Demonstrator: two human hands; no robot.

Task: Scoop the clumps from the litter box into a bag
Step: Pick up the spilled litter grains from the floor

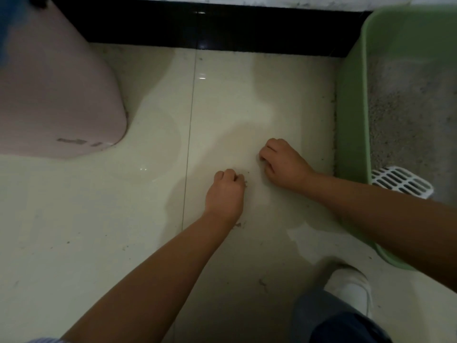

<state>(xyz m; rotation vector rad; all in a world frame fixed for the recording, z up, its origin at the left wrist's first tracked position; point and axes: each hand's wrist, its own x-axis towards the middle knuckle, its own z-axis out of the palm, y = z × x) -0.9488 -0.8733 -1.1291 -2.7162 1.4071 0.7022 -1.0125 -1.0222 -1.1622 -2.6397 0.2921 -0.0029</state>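
Both hands, left [223,194] and right [282,164], hover curled over the floor tiles [123,219] beside the green litter box [352,125], what they grip impossible to tell.

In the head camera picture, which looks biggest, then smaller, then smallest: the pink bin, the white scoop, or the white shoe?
1. Pink bin, far the largest, though cut off by the frame.
2 and 3. White scoop and white shoe look alike; both are partly hidden, so no ranking.

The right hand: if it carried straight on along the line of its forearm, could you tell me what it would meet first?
Probably nothing nearby: the right hand points up and left over bare floor tile; the black baseboard lies further on. Depth is unclear.
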